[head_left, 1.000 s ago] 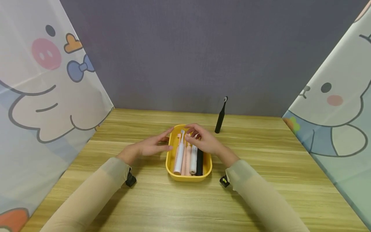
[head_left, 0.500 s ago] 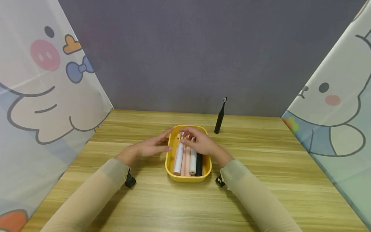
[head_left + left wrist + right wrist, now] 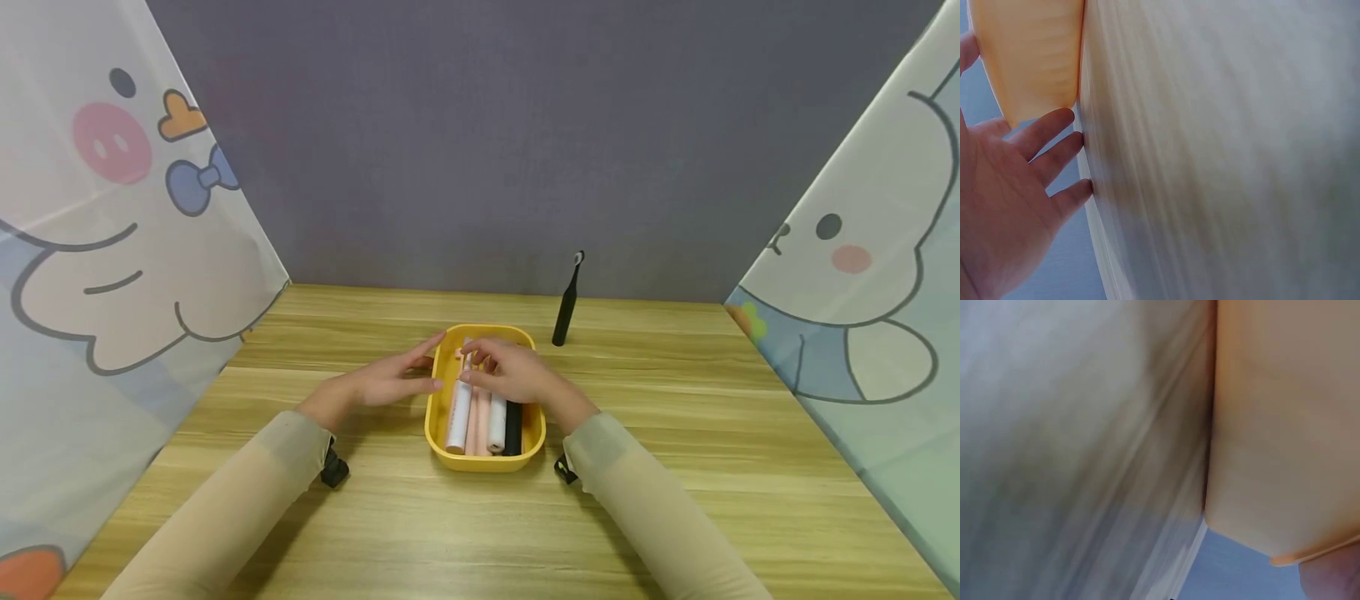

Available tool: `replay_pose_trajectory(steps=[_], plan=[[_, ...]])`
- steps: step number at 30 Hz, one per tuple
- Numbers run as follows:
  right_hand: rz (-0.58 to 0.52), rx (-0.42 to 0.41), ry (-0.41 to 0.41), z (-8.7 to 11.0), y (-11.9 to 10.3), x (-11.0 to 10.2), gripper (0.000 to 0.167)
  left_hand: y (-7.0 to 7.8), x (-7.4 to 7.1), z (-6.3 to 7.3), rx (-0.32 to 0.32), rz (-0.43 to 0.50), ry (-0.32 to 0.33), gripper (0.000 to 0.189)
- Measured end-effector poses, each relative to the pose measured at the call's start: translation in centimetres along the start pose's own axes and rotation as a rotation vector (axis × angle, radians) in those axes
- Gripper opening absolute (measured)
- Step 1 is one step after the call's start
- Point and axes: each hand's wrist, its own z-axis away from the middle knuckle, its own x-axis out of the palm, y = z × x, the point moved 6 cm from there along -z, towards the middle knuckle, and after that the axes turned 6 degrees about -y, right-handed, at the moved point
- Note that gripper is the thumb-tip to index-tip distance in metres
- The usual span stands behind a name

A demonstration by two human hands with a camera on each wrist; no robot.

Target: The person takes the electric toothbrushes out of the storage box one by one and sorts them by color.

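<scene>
A yellow plastic basket (image 3: 487, 464) stands on the table in the head view, with several electric toothbrushes lying lengthwise in it. My left hand (image 3: 384, 382) rests against its left side, fingers spread; the left wrist view shows these fingers (image 3: 1054, 156) beside the basket wall (image 3: 1029, 56). My right hand (image 3: 513, 372) is over the basket, thumb and forefinger apart above the white toothbrush (image 3: 459, 417) at the left. Pink toothbrushes (image 3: 477, 429), another white toothbrush (image 3: 497, 425) and a black toothbrush (image 3: 513, 429) lie alongside; the right hand hides their upper parts.
A black electric toothbrush (image 3: 566, 312) stands upright on the wooden table (image 3: 675, 400) behind the basket, to the right. A grey partition (image 3: 480, 150) closes the back, and printed cartoon sheets hang at both sides.
My right hand has shifted left and slightly lower over the basket, from above the middle toothbrushes to the leftmost white one. The left hand has stayed at the basket's side.
</scene>
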Motion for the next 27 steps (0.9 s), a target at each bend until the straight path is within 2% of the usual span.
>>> replay_pose_trajectory(steps=[4,10,20,27], plan=[[0.081,0.036,-0.036,-0.31,-0.02,0.34,0.059,0.03,-0.03,0.14,-0.006,0.000,0.003,0.094],[0.134,0.068,-0.073,-0.58,0.09,0.77,0.060,-0.17,0.14,0.24,-0.001,0.007,0.004,0.093],[0.176,0.062,-0.099,-0.65,0.16,0.98,0.063,-0.25,0.18,0.24,-0.001,-0.003,-0.011,0.093],[0.180,0.088,-0.102,-0.33,0.08,0.68,0.062,-0.09,-0.10,0.01,0.006,0.000,-0.014,0.093]])
